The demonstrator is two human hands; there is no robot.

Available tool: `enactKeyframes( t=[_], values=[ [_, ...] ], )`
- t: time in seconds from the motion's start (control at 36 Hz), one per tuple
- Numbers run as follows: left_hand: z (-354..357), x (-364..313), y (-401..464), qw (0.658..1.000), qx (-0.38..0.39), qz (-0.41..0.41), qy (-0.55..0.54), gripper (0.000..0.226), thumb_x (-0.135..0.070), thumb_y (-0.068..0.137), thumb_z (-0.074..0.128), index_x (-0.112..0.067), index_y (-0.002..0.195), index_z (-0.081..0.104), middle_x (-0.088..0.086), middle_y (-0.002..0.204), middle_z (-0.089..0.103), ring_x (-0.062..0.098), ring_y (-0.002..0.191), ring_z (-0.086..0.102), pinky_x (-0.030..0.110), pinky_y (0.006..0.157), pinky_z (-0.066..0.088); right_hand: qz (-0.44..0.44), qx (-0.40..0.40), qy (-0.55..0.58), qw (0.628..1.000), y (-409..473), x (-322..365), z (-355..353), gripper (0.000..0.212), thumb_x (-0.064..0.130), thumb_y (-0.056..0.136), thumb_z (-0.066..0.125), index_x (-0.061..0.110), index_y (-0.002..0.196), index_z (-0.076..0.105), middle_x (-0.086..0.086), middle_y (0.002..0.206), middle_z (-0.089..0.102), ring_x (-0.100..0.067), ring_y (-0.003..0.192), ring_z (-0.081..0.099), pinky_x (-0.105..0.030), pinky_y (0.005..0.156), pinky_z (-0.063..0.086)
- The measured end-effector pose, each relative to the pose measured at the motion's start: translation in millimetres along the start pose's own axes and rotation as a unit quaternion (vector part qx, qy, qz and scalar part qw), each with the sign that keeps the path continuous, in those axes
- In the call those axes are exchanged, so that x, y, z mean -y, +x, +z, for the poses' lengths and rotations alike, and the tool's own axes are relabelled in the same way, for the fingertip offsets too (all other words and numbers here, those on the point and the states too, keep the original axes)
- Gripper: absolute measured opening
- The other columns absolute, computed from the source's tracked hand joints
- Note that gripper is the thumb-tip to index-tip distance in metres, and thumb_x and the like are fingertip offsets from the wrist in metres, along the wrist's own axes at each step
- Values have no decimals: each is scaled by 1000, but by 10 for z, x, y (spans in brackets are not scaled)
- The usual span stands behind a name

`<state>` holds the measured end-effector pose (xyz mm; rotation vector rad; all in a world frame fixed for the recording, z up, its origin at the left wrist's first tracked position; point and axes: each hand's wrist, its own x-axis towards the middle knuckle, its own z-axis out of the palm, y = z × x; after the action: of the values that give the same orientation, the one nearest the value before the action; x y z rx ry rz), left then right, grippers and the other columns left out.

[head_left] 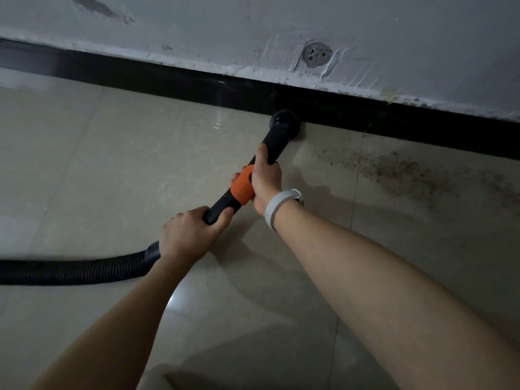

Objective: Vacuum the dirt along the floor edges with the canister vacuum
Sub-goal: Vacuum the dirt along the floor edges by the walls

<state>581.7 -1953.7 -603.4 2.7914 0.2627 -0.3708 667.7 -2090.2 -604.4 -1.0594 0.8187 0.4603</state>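
Two hands are holding a vacuum wand at the floor edge.

The floor [112,153] is meeting a black skirting [168,80] under the wall [253,23], and dirt [394,170] is lying near the skirting, to the right of the nozzle. The hose [70,270] is running left from the wand [225,204]. The right hand [266,181] is gripping the wand at its orange collar [242,188], fingers wrapped around it; the left hand [188,235] is gripping the lower end, fingers curled around the tube. The nozzle [284,122] is touching the skirting, beyond the right fingers.
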Motion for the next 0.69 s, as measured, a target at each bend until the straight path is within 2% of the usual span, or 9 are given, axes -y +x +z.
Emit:
enactKeyframes(
  t=[0.08,0.17,0.28,0.39,0.53,0.56,0.58,0.64,0.69],
  values=[
    [-5,-82,35,999,27,33,16,58,-75,80,36,-22,59,44,-3,53,50,19,53,52,27,54,36,-6,-20,29,999,-2,-16,-162,52,46,98,47,4,129,45,-5,66,58,-16,54,60,-38,72,56],
    [13,-151,65,996,34,69,35,57,-78,71,24,-25,58,42,-6,52,49,18,54,53,27,56,38,-9,-47,80,996,5,-9,-278,50,45,97,50,6,127,46,-6,67,56,-18,54,59,-38,69,57],
    [3,-159,107,995,22,83,44,54,-75,72,26,-25,58,39,-7,51,47,19,54,53,27,55,37,-8,-55,99,993,-9,11,-294,44,45,96,52,9,121,48,-6,70,55,-18,56,57,-37,67,56],
    [-68,6,91,998,4,44,44,52,-69,84,43,-24,59,42,-3,53,50,23,57,57,29,58,41,3,-39,73,997,-15,-37,-48,45,45,95,53,8,121,49,-5,65,56,-16,49,58,-36,64,56],
    [-157,412,80,999,-29,-33,23,52,-67,83,41,-20,65,51,3,57,56,27,58,58,32,63,49,14,-4,45,999,76,-149,533,39,41,96,54,7,113,47,-9,61,53,-19,42,54,-29,48,52],
    [-188,488,99,998,-36,-40,21,51,-66,84,42,-19,65,52,4,56,55,26,56,56,31,59,44,13,3,34,999,79,-173,654,40,43,95,55,7,110,47,-12,67,57,-22,48,58,-32,52,55],
    [-221,556,121,998,-42,-43,19,51,-64,85,43,-18,64,52,4,54,54,25,53,53,29,56,40,12,13,19,1000,73,-203,762,45,48,92,56,8,109,48,-15,79,62,-27,61,64,-39,63,58],
    [-281,659,154,998,-47,-44,14,53,-63,87,43,-17,63,53,6,53,53,25,51,51,27,53,36,17,24,-24,999,192,-325,952,64,64,76,57,12,112,50,-19,111,65,-37,96,66,-51,90,53],
    [-312,730,172,998,-50,-46,7,53,-61,88,43,-16,63,54,7,51,52,25,49,50,26,51,33,17,27,-52,998,224,-362,1051,67,69,67,55,16,107,49,-19,118,64,-40,106,63,-54,97,49]
  ],
)
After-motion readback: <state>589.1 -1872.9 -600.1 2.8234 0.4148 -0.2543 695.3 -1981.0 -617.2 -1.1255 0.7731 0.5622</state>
